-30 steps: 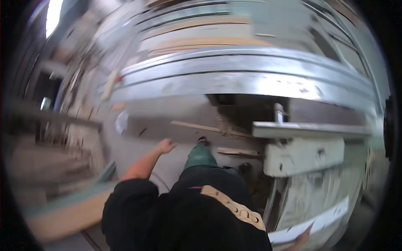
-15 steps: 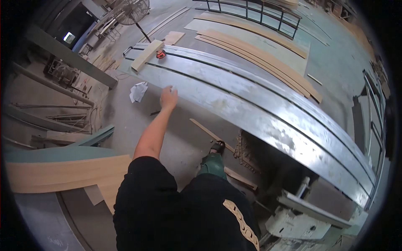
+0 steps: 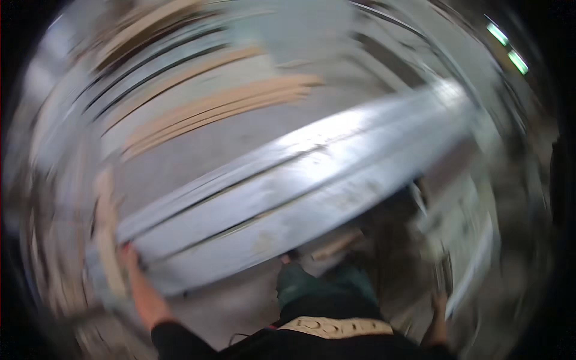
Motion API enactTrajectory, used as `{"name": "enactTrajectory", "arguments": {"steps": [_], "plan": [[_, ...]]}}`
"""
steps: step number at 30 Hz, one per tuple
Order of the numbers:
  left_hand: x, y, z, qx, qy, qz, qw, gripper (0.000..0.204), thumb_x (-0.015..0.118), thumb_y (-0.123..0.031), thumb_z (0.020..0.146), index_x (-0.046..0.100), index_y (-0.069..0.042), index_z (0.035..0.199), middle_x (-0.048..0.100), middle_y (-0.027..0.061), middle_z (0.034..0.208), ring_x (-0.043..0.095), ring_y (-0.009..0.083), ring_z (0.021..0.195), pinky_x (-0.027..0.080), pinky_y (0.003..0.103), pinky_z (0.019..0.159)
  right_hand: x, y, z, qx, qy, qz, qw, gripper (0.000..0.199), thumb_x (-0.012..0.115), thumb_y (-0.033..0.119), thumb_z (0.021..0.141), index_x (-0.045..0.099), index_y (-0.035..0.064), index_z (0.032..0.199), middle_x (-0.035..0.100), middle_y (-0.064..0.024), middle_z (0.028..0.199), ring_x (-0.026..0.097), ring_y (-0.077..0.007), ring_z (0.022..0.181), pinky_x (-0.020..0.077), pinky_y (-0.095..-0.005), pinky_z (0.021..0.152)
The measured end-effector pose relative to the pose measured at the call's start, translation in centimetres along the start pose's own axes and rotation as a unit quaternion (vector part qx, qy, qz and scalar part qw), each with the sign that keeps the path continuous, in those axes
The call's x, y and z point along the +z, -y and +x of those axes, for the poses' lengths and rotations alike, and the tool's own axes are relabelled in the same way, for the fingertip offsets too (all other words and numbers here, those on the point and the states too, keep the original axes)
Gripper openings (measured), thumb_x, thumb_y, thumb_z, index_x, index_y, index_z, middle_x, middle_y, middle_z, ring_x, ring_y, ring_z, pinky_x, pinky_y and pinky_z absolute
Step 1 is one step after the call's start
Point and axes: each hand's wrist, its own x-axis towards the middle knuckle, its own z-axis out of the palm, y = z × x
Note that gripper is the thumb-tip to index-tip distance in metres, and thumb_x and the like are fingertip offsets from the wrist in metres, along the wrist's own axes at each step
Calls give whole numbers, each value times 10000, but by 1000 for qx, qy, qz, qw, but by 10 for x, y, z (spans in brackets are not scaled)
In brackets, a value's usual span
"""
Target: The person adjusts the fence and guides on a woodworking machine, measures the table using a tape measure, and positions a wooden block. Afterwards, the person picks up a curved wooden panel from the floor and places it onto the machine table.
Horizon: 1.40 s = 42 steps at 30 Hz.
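Observation:
My left hand (image 3: 130, 259) is at the left end of a long, grooved metal table (image 3: 258, 240). A small red-and-black object (image 3: 126, 245), which looks like a tape measure, shows at its fingertips; blur hides whether the fingers grip it. Just left of that hand, a pale wooden board (image 3: 108, 240) lies across the table's end. My right hand (image 3: 440, 300) is low at the right, beside the pale machine part (image 3: 465, 222) at the table's near side. Its fingers are smeared, and I cannot make out anything in them.
Beyond the table, several long wooden strips (image 3: 222, 111) lie on the floor, with dark metal bars (image 3: 162, 57) farther back. A short wood piece (image 3: 336, 246) is on the floor under the table's near edge.
My view has swung to the right, so the table now slants up to the right. My left hand has moved from the table's near side to the red-and-black object. My right hand has come into view.

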Motion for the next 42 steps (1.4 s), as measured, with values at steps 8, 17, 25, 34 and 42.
{"name": "enactTrajectory", "arguments": {"steps": [8, 17, 25, 34, 42], "plan": [[96, -27, 50, 150, 51, 344, 925, 566, 729, -210, 897, 526, 27, 1369, 668, 235, 1220, 648, 352, 1113, 512, 472, 981, 1, 3, -100, 79, -163, 34, 983, 385, 742, 332, 834, 701, -43, 906, 697, -247, 860, 696, -389, 826, 529, -473, 746], [217, -146, -16, 37, 212, -174, 961, 510, 717, -182, 921, 552, 8, 1364, 679, 149, 1098, 645, 200, 976, 540, 325, 807, 37, 19, -119, 73, -176, 101, 977, 372, 750, 347, 848, 690, -18, 887, 695, -214, 832, 698, -340, 794, 535, -440, 731], [424, -422, -336, 163, 581, -324, 728, 293, 639, -109, 956, 606, -11, 1230, 486, 93, 1362, 653, 216, 1057, 535, 359, 906, 15, 49, -61, 30, -165, 272, 948, 345, 712, 349, 901, 709, 52, 1076, 735, -152, 977, 714, -290, 926, 543, -383, 830], [614, -567, -628, 154, 632, -191, 735, 693, 868, -305, 802, 462, -22, 1287, 686, 126, 1036, 685, 187, 891, 504, 291, 702, -48, 17, 21, -95, -189, 383, 899, 278, 685, 258, 944, 691, 14, 1077, 721, -142, 1002, 694, -266, 936, 521, -347, 849], [663, -579, -628, 172, 525, -40, 833, 670, 740, -464, 914, 537, 7, 1346, 656, 90, 1117, 629, 156, 892, 500, 273, 771, -112, -58, 106, -71, -66, 445, 890, 201, 689, 152, 938, 690, -2, 1068, 704, -85, 931, 654, -152, 834, 517, -290, 768]]}}
